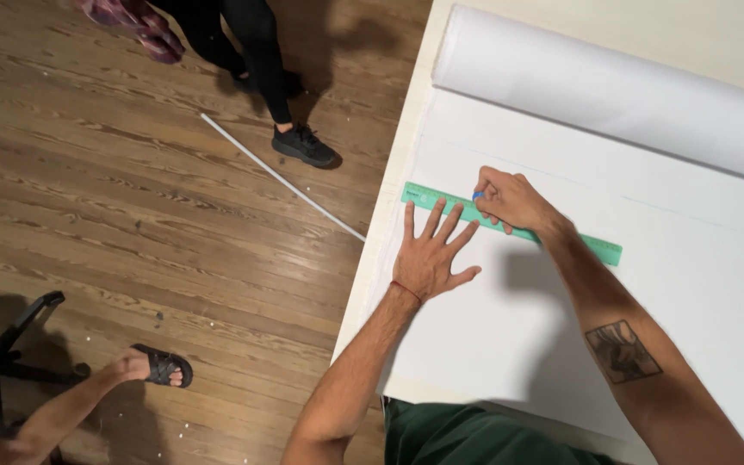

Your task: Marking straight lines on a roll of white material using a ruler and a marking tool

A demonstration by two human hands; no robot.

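From the head view, the green ruler [510, 226] lies flat on the unrolled white fabric [665, 284], just below its roll [613, 90]. The left hand [430, 254] presses the ruler with fingers spread, fingertips on its lower edge. The right hand [511, 200] pinches a blue marker [478, 196] at the ruler's upper edge.

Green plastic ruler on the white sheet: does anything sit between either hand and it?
Nothing visible does. The left hand lies flat with its fingers spread on the green plastic ruler, and the right hand rests at the ruler's upper edge, pinching a small blue marking tool against the white sheet.
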